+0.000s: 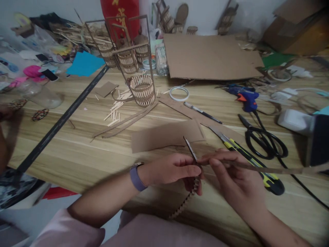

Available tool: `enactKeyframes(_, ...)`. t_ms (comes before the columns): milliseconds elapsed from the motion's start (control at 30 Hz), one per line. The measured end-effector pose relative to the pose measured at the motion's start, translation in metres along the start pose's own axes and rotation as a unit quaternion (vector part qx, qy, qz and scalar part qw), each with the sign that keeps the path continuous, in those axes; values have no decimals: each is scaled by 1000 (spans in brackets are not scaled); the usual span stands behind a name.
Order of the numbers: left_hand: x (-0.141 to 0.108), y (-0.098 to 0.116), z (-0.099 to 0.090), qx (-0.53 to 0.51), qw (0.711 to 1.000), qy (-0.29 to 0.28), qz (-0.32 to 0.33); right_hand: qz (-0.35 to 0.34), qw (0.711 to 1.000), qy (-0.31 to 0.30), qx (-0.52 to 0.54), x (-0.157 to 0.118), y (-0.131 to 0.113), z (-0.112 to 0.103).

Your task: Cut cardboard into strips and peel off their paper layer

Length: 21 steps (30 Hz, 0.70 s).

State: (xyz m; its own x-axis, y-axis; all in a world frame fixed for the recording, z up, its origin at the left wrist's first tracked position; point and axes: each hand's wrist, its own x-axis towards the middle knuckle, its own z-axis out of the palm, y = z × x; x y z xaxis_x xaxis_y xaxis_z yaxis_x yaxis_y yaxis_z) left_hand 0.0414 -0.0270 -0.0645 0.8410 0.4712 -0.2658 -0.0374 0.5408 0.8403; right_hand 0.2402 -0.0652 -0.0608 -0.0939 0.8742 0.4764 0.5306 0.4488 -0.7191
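Between thumb and fingers, my left hand pinches a narrow cardboard strip whose exposed corrugated edge curves down toward my lap. A thin, pale-edged end sticks up above that grip. Close beside it on the right, my right hand is closed on a long flat cardboard strip that runs off to the right edge. Whether both hands hold one and the same strip, I cannot tell. Just beyond my hands lies a flat cardboard rectangle. A yellow and black utility knife lies partly behind my right hand.
Black scissors and a blue glue gun with its cord lie to the right. A small stick basket with a tall handle stands beyond loose sticks. A large cardboard sheet lies behind. Another person's arm shows at far left.
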Motion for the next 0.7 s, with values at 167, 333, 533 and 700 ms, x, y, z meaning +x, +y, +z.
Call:
enactKeyframes(167,-3,4,1,3,1000,-23,-13,65,997,13,26,-2,4,1)
enactKeyframes(333,-1,3,1,-22,1000,-7,-10,45,998,34,-1,-3,6,3)
enactKeyframes(533,4,-5,-2,-71,994,77,23,-74,997,12,-8,-3,1,7)
enactKeyframes(700,3,-3,-2,-15,997,76,31,-103,994,-9,-19,-1,1,8)
